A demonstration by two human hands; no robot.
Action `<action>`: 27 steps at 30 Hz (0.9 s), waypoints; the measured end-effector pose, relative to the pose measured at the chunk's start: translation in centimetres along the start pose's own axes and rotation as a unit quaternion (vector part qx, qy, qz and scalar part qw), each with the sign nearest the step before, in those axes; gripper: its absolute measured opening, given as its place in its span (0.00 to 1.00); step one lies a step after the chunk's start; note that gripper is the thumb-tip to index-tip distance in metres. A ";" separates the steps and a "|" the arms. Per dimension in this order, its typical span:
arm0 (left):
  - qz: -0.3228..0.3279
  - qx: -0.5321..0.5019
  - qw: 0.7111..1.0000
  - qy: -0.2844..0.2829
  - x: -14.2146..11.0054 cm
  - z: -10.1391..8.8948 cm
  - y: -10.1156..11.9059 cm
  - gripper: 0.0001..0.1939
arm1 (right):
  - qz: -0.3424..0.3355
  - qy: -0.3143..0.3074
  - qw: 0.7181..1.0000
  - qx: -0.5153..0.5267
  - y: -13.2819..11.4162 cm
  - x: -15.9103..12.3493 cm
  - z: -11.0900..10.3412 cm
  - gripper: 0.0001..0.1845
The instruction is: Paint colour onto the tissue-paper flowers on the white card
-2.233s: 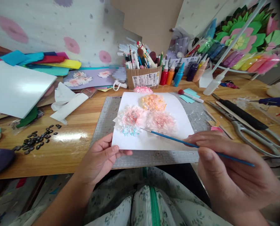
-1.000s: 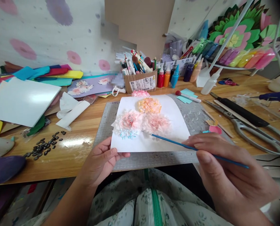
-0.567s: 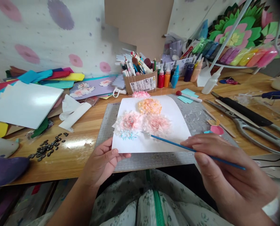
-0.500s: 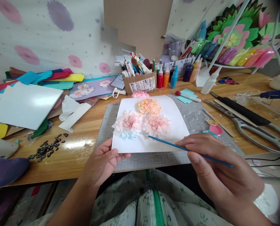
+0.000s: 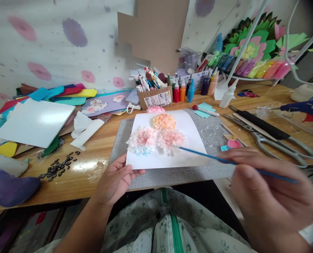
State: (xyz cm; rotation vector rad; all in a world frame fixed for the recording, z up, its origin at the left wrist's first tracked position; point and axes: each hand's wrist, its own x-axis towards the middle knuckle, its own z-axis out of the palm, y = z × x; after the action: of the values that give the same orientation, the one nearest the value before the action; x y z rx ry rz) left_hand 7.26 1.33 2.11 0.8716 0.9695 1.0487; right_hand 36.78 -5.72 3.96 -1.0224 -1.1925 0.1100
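My left hand (image 5: 119,179) pinches the lower left corner of a white sheet of paper (image 5: 156,162), thumb on top and fingers underneath. On the sheet sit ruffled paper flowers: an orange one (image 5: 164,121) at the top, a pale pink one (image 5: 144,137) at left with light blue bits (image 5: 144,151) below it, and another pink flower (image 5: 171,139) at right. My right hand (image 5: 272,193), a bit blurred, is closed round a thin blue paintbrush (image 5: 209,155). Its tip points left, by the lower edge of the right pink flower; whether it touches, I cannot tell.
Under the sheet lies a grey cutting mat (image 5: 182,177). Large scissors (image 5: 267,140), a glue gun (image 5: 301,109) and a makeup brush (image 5: 205,110) lie to the right. Behind stand a cardboard box of pens (image 5: 156,98) and paint bottles (image 5: 182,92). Black beads (image 5: 58,168) lie left.
My right hand has drawn back to the right and nearer me, and the brush tip has shifted from the left flower's blue edge to the right pink flower. My left hand keeps its hold.
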 end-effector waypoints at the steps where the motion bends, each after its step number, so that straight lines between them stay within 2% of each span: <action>1: 0.003 -0.001 1.000 0.000 0.0 0.0 0.0 0.20 | 0.026 0.058 0.998 0.001 0.5 0.3 -1.0 0.04; 2: 0.005 -0.003 1.000 -0.002 0.0 0.0 0.0 0.20 | 0.059 0.066 0.996 -0.014 1.1 0.6 -2.2 0.03; 4: 0.007 -0.006 1.000 -0.005 0.0 -0.1 -0.1 0.19 | 0.061 0.157 0.982 -0.085 2.4 1.2 -4.5 0.06; 7: 0.010 0.004 1.000 0.009 0.1 -0.1 -0.1 0.16 | 0.027 0.211 0.964 -0.156 4.2 1.7 -7.6 0.05; 8: 0.014 0.008 1.000 0.021 0.1 0.0 0.0 0.16 | 0.018 0.202 0.962 -0.183 4.6 1.7 -8.4 0.07; 11: 0.017 0.011 0.998 0.052 0.2 0.2 0.2 0.18 | 0.026 0.122 0.957 -0.263 5.2 1.6 -9.9 0.09; 14: 0.010 0.018 0.998 0.062 0.2 0.2 0.2 0.15 | 0.019 0.069 0.951 -0.300 5.2 1.8 -9.8 0.11; 19: 0.005 0.017 0.999 0.050 0.4 -0.7 -0.3 0.15 | 0.000 0.031 0.948 -0.316 5.0 2.4 -9.2 0.12; 21: 0.007 0.016 0.999 0.052 0.4 -0.7 -0.4 0.17 | 0.000 0.053 0.951 -0.305 4.7 2.4 -9.6 0.10; 24: 0.021 0.004 0.999 0.049 0.2 -0.3 -0.3 0.22 | -0.009 0.135 0.958 -0.253 3.6 2.3 -9.6 0.09; 27: 0.041 -0.014 0.999 0.031 -0.1 0.2 -0.3 0.22 | -0.003 0.225 0.958 -0.177 1.6 2.0 -7.6 0.08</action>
State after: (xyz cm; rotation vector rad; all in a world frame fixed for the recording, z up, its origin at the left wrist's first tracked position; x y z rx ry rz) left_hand 7.50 1.12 1.94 0.8662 0.9752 1.1629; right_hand 44.40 -8.21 4.29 -1.2739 -0.8080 -0.3395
